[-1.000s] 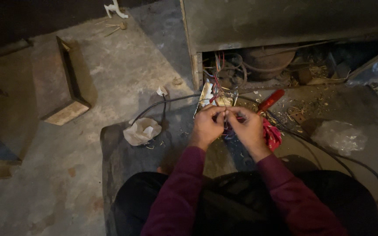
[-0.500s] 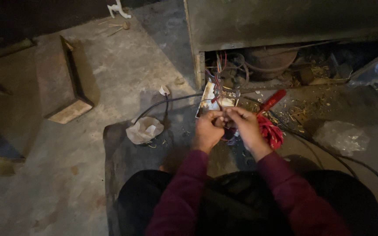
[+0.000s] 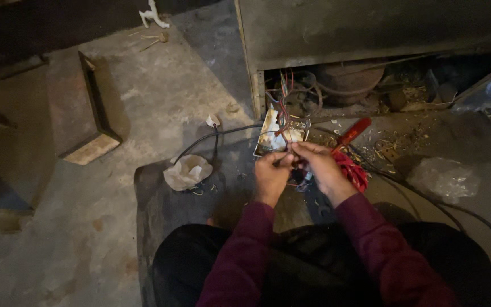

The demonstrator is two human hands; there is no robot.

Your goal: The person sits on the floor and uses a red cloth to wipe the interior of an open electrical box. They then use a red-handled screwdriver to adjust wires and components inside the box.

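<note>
We sit on the concrete floor (image 3: 143,108) before an open appliance base (image 3: 370,85). A bundle of thin wires (image 3: 284,108) hangs from it. Our left hand (image 3: 272,175) and right hand (image 3: 320,166) are closed, pinching the wire ends between the fingertips. We judge the wires light and bendable, best held near the ends.
</note>
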